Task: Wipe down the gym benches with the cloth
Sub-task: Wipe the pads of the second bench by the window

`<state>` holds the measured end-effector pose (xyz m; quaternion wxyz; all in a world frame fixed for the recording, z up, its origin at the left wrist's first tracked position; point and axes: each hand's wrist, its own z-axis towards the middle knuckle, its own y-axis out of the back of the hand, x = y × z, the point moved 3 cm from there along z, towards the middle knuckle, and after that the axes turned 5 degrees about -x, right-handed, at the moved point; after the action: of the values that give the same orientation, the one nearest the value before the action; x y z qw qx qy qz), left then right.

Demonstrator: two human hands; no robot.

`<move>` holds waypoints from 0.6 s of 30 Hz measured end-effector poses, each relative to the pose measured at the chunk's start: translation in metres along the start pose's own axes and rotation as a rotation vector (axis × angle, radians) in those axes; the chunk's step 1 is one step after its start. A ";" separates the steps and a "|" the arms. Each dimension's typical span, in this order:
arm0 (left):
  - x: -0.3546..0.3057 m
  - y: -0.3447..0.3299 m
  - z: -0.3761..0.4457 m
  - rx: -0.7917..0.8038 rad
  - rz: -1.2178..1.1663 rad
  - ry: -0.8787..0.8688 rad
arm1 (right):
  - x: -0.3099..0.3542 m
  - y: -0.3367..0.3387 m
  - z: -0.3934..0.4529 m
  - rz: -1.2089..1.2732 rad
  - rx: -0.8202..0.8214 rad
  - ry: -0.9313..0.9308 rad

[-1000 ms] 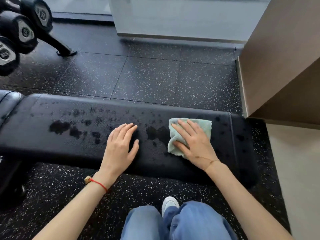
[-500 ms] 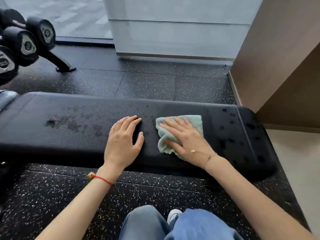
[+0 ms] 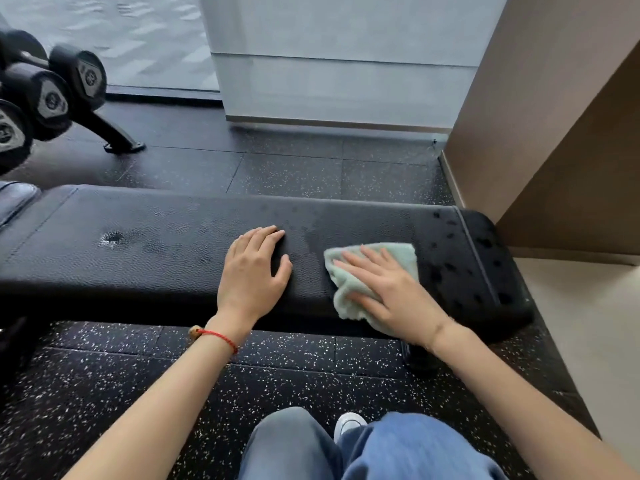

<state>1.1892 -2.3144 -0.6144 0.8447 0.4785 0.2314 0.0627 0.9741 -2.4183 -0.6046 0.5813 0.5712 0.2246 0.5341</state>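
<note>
A long black padded gym bench [image 3: 156, 244] runs across the view from left to right. A pale green cloth [image 3: 349, 289] lies crumpled on its right part, near the front edge. My right hand [image 3: 391, 292] presses flat on the cloth with fingers spread. My left hand [image 3: 251, 275] rests flat on the bare pad just left of the cloth, holding nothing. Dark wet spots dot the bench's right end [image 3: 481, 247], and a small wet patch [image 3: 112, 237] glistens toward the left.
A rack of black dumbbells [image 3: 52, 95] stands at the far left on the speckled rubber floor [image 3: 294, 168]. A tan wall block [image 3: 554, 133] rises close behind the bench's right end. My knees in blue jeans [image 3: 374, 448] are at the bottom.
My right hand slid the cloth left, then back right and toward the front edge. Most dark wet patches in the middle of the bench are gone. My left hand stayed in place.
</note>
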 end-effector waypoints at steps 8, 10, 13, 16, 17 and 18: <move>-0.001 0.000 0.000 0.004 -0.008 -0.002 | -0.081 0.017 0.091 -0.119 -0.044 -0.388; -0.002 0.000 0.001 0.016 -0.001 -0.010 | -0.059 0.003 0.097 -0.091 -0.021 -0.304; -0.007 -0.001 0.005 0.030 0.030 -0.004 | -0.019 0.000 0.039 -0.014 -0.012 -0.072; -0.028 -0.002 0.011 0.025 0.019 -0.014 | -0.023 0.016 -0.028 0.037 -0.032 -0.058; -0.040 -0.004 0.014 0.027 0.005 -0.042 | -0.039 0.024 -0.035 0.037 -0.048 -0.096; -0.053 -0.009 0.016 0.036 -0.013 -0.075 | -0.060 0.031 -0.034 0.025 -0.077 -0.144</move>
<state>1.1480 -2.3487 -0.5971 0.8445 0.4940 0.2037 0.0352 0.9132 -2.4637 -0.6055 0.6106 0.5883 0.1543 0.5072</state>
